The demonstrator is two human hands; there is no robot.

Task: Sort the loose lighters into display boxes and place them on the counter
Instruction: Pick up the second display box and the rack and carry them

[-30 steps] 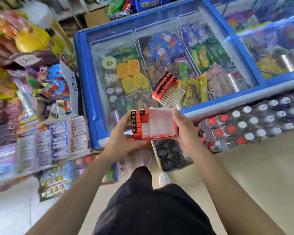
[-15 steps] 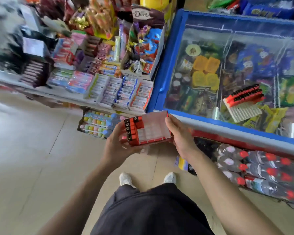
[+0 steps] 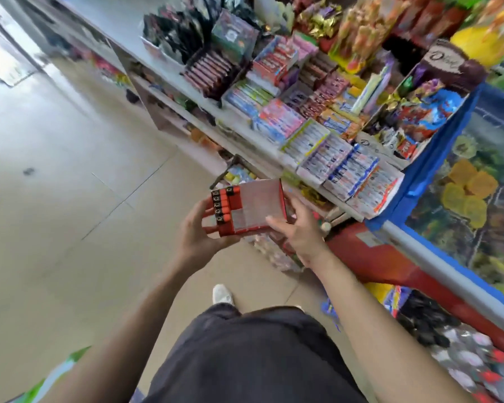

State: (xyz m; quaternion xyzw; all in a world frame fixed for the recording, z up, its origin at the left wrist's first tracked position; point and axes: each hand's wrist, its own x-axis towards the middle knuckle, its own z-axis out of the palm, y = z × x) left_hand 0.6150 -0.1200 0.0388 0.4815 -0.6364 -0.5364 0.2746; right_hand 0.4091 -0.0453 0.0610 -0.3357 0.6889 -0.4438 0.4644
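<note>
Over the shop floor, both hands grip the display box.

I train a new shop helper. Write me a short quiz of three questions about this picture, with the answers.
1. True or false: the red display box with the white grid insert is completely full of orange lighters with black tops.
2. Of the left hand and the right hand, which holds the box? A) left only B) right only C) both
3. Fill the gap: the lighters stand at the box end nearest the ___ hand.
Key: 1 false; 2 C; 3 left.
</note>
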